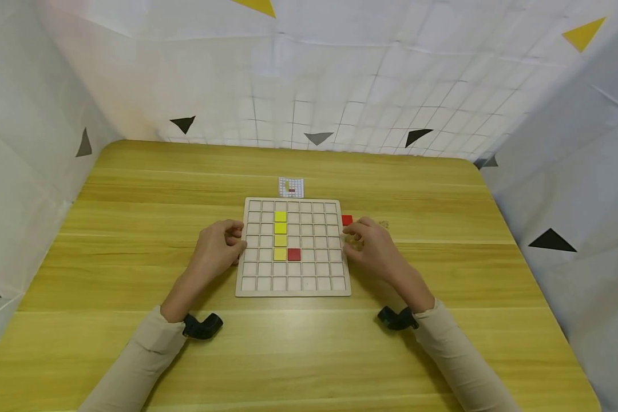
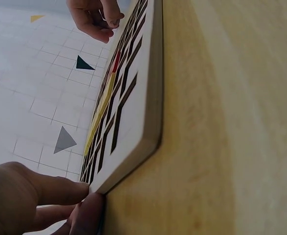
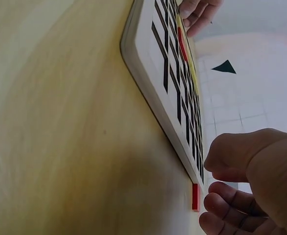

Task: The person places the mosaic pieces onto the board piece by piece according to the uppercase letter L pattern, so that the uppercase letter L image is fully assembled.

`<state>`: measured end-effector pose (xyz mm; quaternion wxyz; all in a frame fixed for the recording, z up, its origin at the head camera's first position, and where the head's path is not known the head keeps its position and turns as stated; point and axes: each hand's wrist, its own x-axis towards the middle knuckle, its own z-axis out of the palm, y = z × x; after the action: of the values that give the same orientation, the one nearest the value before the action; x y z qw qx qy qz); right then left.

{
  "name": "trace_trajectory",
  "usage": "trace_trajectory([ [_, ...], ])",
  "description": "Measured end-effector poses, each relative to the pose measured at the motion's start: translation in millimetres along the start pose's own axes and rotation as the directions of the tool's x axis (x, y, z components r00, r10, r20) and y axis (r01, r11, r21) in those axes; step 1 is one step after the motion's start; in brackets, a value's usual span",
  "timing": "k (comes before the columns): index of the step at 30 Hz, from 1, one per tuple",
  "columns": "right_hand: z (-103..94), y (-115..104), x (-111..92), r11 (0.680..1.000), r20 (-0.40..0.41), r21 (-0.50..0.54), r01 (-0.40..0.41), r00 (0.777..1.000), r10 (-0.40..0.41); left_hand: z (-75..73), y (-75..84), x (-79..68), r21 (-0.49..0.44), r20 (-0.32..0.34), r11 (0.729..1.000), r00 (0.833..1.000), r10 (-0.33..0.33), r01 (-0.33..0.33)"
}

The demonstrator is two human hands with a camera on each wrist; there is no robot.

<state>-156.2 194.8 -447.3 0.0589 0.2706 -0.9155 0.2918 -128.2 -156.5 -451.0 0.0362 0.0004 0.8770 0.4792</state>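
Observation:
A pale wooden grid board (image 1: 293, 294) lies flat on the table. Several yellow square tiles (image 1: 280, 228) form a column on it, and a red tile (image 1: 294, 254) sits right of the lowest one. My left hand (image 1: 216, 246) is at the board's left edge; in the left wrist view its thumb and finger pinch the rim. Beside the right edge hovers my right hand (image 1: 376, 247), fingers loosely curled, nothing visible between them. Just past its fingertips, a loose red tile (image 1: 347, 220) lies against the board's edge, also seen in the right wrist view.
Beyond the board's far edge lies a small printed card (image 1: 291, 187) with a grid and coloured squares. The wood-grain table (image 1: 298, 355) is bounded by white hanging sheets (image 1: 335, 68) with triangle marks. A faint small mark (image 1: 384, 224) shows behind the right hand.

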Motion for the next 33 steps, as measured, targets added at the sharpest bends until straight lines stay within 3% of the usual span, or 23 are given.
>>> trace_trajectory([
  [22, 0.6, 22.8, 10.0, 0.993, -0.014, -0.007, -0.115, 0.993, 0.115, 0.3, 0.1, 0.5, 0.000, -0.001, 1.000, 1.000, -0.015, 0.015],
  [33, 1.5, 30.8, 20.5, 0.993, -0.040, -0.007, -0.115, 0.993, 0.114, -0.2, -0.5, -0.2, 0.022, -0.006, 1.000, 1.000, -0.005, 0.005],
])
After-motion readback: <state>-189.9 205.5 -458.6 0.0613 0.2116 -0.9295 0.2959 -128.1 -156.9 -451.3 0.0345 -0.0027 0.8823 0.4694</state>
